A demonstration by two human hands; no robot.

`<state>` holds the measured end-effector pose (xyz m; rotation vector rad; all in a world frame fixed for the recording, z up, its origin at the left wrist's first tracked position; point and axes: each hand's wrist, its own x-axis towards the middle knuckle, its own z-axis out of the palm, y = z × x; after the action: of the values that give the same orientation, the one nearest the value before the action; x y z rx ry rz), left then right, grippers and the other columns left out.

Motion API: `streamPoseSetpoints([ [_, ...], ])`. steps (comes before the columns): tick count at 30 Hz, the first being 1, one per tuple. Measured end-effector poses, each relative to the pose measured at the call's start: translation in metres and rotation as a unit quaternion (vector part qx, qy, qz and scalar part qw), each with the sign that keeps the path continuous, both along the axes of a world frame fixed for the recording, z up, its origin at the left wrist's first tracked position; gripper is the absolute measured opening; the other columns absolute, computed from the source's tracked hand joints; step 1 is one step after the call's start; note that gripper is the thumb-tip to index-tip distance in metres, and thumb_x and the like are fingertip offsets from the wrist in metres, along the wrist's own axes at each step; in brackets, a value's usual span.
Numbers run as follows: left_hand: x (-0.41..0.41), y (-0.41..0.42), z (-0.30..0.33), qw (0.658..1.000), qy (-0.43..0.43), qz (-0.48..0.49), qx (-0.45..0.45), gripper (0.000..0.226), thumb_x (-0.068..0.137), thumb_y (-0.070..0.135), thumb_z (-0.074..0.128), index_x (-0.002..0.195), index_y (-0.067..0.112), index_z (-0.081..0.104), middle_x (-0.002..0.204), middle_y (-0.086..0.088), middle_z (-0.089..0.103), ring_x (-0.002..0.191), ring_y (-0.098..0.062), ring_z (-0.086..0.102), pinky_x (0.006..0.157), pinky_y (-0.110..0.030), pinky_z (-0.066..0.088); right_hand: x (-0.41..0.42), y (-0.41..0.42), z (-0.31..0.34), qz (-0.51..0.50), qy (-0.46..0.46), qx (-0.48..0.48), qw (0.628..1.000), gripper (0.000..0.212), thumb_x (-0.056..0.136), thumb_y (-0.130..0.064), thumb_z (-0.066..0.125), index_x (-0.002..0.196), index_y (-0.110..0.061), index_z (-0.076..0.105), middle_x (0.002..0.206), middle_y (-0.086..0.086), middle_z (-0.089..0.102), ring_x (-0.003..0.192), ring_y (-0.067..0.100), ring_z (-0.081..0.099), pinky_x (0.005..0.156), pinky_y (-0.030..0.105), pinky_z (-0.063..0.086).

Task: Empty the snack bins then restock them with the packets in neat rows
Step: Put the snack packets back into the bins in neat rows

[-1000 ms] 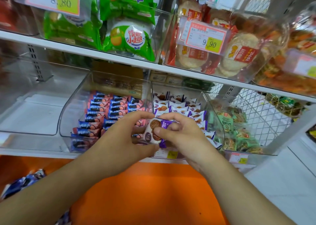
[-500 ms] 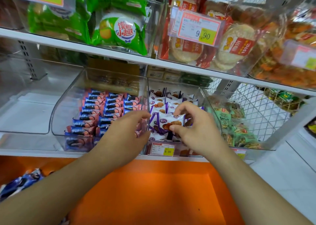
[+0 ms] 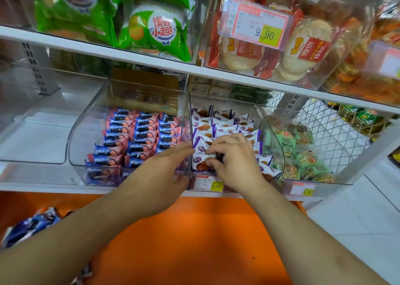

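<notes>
head view | right hand (image 3: 234, 161) curled on a purple-white waffle packet (image 3: 202, 162), front row of the middle clear bin (image 3: 270, 137) | left hand (image 3: 166, 167) held flat, relaxed, at the divider | packet best laid flat, edges squared to neighbours | film glossy, crinkly, pillow-shaped; bin walls rigid, slick

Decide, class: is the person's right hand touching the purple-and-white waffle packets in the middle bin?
Touching. The head view shows the right hand inside the middle bin, its curled fingertips pressed onto a front purple-and-white waffle packet, no gap visible.
</notes>
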<state>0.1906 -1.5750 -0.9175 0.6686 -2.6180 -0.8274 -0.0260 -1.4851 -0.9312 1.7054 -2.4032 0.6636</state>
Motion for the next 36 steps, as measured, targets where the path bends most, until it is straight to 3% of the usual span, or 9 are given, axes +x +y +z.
streamPoseSetpoints([
  [3,0.004,0.006,-0.001,1.000,0.027,-0.003,-0.004,0.059,0.101,0.027,0.064,0.154,0.037,0.042,0.162,0.023,0.034,0.148,0.002,0.030,0.123,-0.025,0.029,0.004,0.015,0.014,0.019,-0.052,0.017,0.998,0.035,0.086,-0.038,0.085,0.120,-0.036,0.076,0.114,-0.016,0.057,0.115,0.009,0.044,0.104,0.034,0.040],
  [6,0.011,0.019,-0.003,0.999,0.047,-0.014,-0.006,0.041,0.098,0.030,0.065,0.138,0.036,0.056,0.137,0.023,0.051,0.124,0.003,0.047,0.104,-0.020,0.041,0.010,0.048,0.042,0.062,-0.194,0.034,0.978,0.032,0.089,-0.028,0.083,0.119,-0.032,0.072,0.112,-0.007,0.065,0.102,0.013,0.062,0.085,0.023,0.047],
  [8,0.014,0.032,-0.015,0.999,0.020,-0.045,0.002,0.034,0.097,0.033,0.066,0.130,0.037,0.058,0.125,0.024,0.053,0.112,0.005,0.050,0.096,-0.019,0.043,0.009,0.073,0.052,0.101,-0.290,0.071,0.949,0.016,0.091,-0.014,0.082,0.106,-0.020,0.077,0.098,0.006,0.072,0.089,0.020,0.068,0.076,0.024,0.053],
  [11,0.012,0.056,-0.052,0.991,-0.060,-0.114,0.026,0.030,0.096,0.038,0.066,0.124,0.041,0.057,0.116,0.026,0.052,0.108,0.006,0.055,0.086,-0.017,0.045,-0.005,0.105,0.030,0.111,-0.343,0.199,0.911,0.012,0.092,-0.015,0.081,0.104,-0.018,0.080,0.098,0.004,0.077,0.090,0.024,0.072,0.084,0.034,0.058],
  [16,-0.017,0.098,-0.136,0.946,-0.238,-0.207,0.073,0.038,0.100,0.043,0.062,0.137,0.035,0.052,0.133,0.015,0.049,0.124,-0.007,0.052,0.094,-0.019,0.040,-0.041,0.158,-0.082,0.033,-0.271,0.516,0.812,0.051,0.095,-0.031,0.078,0.142,-0.037,0.059,0.136,-0.011,0.061,0.114,0.016,0.063,0.091,0.033,0.053],
  [21,-0.069,0.134,-0.236,0.894,-0.327,-0.262,0.159,0.065,0.096,0.050,0.068,0.152,0.034,0.041,0.152,0.007,0.041,0.135,-0.016,0.046,0.109,-0.039,0.045,-0.084,0.214,-0.185,0.021,-0.191,0.640,0.744,0.086,0.092,-0.022,0.079,0.160,-0.046,0.032,0.169,0.006,0.026,0.143,0.036,0.046,0.109,0.053,0.050],
  [25,-0.095,0.171,-0.303,0.855,-0.363,-0.317,0.194,0.076,0.095,0.055,0.067,0.157,0.029,0.033,0.154,0.003,0.037,0.135,-0.021,0.046,0.108,-0.038,0.045,-0.098,0.237,-0.233,-0.005,-0.249,0.675,0.694,0.090,0.093,-0.037,0.078,0.159,-0.058,0.021,0.173,0.002,0.005,0.157,0.037,0.021,0.121,0.052,0.037],
  [30,-0.099,0.198,-0.339,0.858,-0.351,-0.306,0.215,0.029,0.094,0.038,0.071,0.111,0.017,0.058,0.117,-0.008,0.061,0.098,-0.022,0.056,0.080,-0.035,0.048,-0.091,0.256,-0.280,0.007,-0.308,0.636,0.708,0.070,0.094,-0.054,0.072,0.155,-0.044,0.040,0.153,-0.003,0.044,0.141,0.022,0.046,0.114,0.039,0.042],
  [36,-0.085,0.185,-0.342,0.856,-0.364,-0.278,0.240,0.026,0.085,0.032,0.081,0.095,0.014,0.066,0.101,-0.008,0.063,0.086,-0.026,0.063,0.069,-0.039,0.051,-0.063,0.245,-0.296,0.070,-0.325,0.592,0.734,0.026,0.100,-0.041,0.069,0.120,-0.025,0.070,0.117,-0.005,0.065,0.107,0.018,0.062,0.094,0.041,0.052],
])
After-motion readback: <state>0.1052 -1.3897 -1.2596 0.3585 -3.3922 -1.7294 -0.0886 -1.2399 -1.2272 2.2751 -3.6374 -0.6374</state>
